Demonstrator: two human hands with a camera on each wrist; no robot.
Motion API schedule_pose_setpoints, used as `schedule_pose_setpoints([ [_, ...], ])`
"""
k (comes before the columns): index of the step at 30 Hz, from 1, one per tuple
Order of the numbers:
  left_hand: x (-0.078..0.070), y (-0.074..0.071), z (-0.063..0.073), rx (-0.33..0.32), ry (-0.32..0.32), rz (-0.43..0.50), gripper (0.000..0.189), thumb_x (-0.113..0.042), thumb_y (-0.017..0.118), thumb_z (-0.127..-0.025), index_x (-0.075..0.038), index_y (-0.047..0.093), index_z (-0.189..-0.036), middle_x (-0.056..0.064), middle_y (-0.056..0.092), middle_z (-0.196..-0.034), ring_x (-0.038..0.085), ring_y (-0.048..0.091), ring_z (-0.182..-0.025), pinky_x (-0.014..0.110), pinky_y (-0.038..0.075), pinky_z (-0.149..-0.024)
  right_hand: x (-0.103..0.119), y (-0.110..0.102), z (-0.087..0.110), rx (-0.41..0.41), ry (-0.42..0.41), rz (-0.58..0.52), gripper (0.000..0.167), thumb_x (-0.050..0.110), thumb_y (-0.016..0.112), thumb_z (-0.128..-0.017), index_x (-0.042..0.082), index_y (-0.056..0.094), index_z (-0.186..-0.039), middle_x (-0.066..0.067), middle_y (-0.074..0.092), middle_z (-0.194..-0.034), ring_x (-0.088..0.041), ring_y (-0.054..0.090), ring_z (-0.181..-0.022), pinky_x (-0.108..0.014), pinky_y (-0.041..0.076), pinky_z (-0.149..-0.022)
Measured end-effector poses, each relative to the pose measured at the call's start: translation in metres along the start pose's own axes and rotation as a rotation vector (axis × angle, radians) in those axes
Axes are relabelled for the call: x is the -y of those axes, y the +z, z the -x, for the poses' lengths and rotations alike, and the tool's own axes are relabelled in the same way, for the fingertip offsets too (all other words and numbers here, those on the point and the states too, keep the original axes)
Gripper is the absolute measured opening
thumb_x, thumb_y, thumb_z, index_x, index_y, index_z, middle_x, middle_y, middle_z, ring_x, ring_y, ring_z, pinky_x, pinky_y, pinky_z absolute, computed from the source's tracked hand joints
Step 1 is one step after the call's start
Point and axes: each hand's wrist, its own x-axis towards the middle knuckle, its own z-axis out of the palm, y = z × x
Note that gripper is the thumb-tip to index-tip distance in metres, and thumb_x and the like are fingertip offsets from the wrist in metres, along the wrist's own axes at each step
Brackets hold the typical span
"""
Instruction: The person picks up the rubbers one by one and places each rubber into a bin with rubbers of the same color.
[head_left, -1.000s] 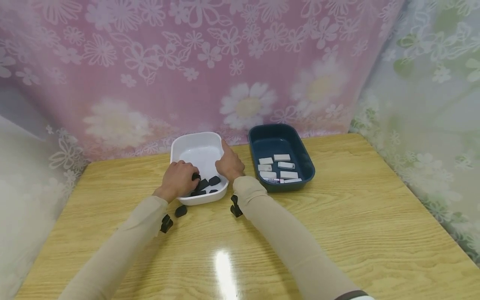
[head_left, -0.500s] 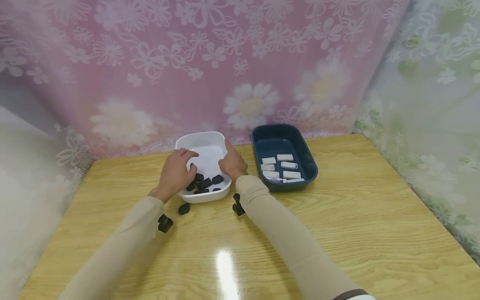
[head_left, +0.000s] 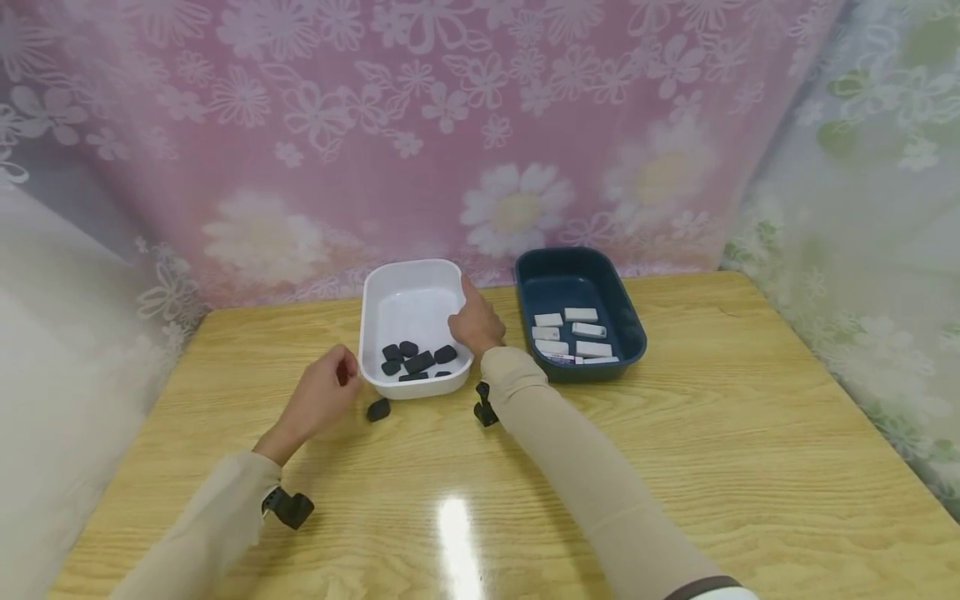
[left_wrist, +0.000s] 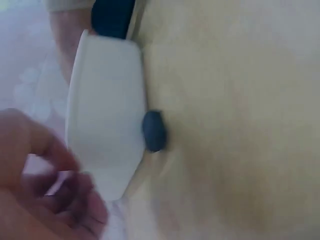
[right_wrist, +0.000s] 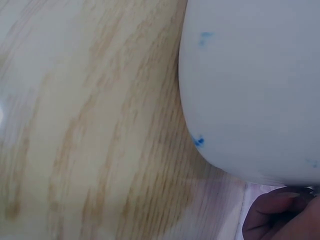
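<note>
My right hand (head_left: 477,323) grips the right rim of the white tub (head_left: 415,390), thumb on the inner side. Several small black blocks (head_left: 419,362) lie inside, gathered toward its front. My left hand (head_left: 322,390) hovers just off the tub's left side, fingers loosely bent and holding nothing. One more black block (head_left: 378,409) rests on the table by the tub's front left corner, to the right of the left hand. The left wrist view shows this block (left_wrist: 154,131) beside the tub wall (left_wrist: 107,110), apart from the fingers. In the right wrist view, curled fingers (right_wrist: 272,210) appear below the tub.
A dark blue tub (head_left: 633,342) stands right of the white one, holding several white eraser-like blocks (head_left: 581,315) and a thin tube-like item. Both tubs sit on a wood-grain table (head_left: 720,433) against a pink floral curtain (head_left: 420,167).
My left hand has let go of a black block inside the white tub, then moved out over its left side and down toward the table. The right hand stays on the rim.
</note>
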Motion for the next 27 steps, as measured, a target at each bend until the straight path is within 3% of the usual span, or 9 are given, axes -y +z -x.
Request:
schedule_pose_setpoints([
  [3, 0.0, 0.004, 0.012, 0.125, -0.008, -0.081, 0.008, -0.011, 0.059, -0.084, -0.005, 0.056, -0.087, 0.005, 0.055, -0.078, 0.018, 0.05, -0.068, 0.033, 0.042, -0.059, 0.0, -0.002, 0.0, -0.006, -0.006, 0.002, 0.075, 0.014, 0.056, -0.089, 0.032, 0.021, -0.153, -0.008, 0.051, -0.139, -0.032, 0.058, -0.104, -0.051, 0.043, -0.085],
  [7, -0.001, 0.012, 0.021, 0.174, -0.051, -0.198, 0.027, -0.028, 0.068, -0.083, -0.006, 0.061, -0.094, 0.003, 0.057, -0.087, 0.018, 0.053, -0.072, 0.036, 0.046, -0.063, 0.002, -0.004, 0.001, -0.005, -0.008, 0.0, 0.075, 0.014, 0.056, -0.089, 0.031, 0.021, -0.153, -0.008, 0.05, -0.14, -0.033, 0.058, -0.105, -0.051, 0.043, -0.086],
  [13, 0.0, 0.021, 0.026, 0.193, -0.108, -0.266, 0.048, -0.045, 0.072, -0.081, -0.003, 0.063, -0.103, 0.002, 0.053, -0.084, 0.017, 0.051, -0.07, 0.034, 0.043, -0.059, 0.002, -0.001, 0.002, 0.003, 0.007, -0.009, 0.075, 0.014, 0.056, -0.089, 0.031, 0.02, -0.153, -0.007, 0.047, -0.142, -0.032, 0.055, -0.112, -0.052, 0.041, -0.09],
  [20, 0.0, 0.023, 0.024, 0.166, -0.114, -0.28, 0.031, -0.036, 0.072, -0.082, -0.01, 0.07, -0.099, 0.0, 0.055, -0.084, 0.017, 0.052, -0.071, 0.036, 0.044, -0.057, 0.002, 0.001, 0.003, 0.007, 0.007, -0.004, 0.075, 0.014, 0.056, -0.089, 0.032, 0.021, -0.153, -0.007, 0.048, -0.142, -0.031, 0.056, -0.11, -0.051, 0.042, -0.088],
  [27, -0.004, 0.015, 0.026, 0.172, -0.155, -0.281, 0.029, -0.036, 0.072, -0.081, -0.012, 0.072, -0.096, -0.001, 0.061, -0.084, 0.016, 0.055, -0.072, 0.035, 0.044, -0.055, 0.002, -0.001, 0.004, 0.003, -0.001, -0.003, 0.075, 0.013, 0.056, -0.089, 0.031, 0.021, -0.153, -0.007, 0.048, -0.141, -0.032, 0.056, -0.11, -0.051, 0.042, -0.087],
])
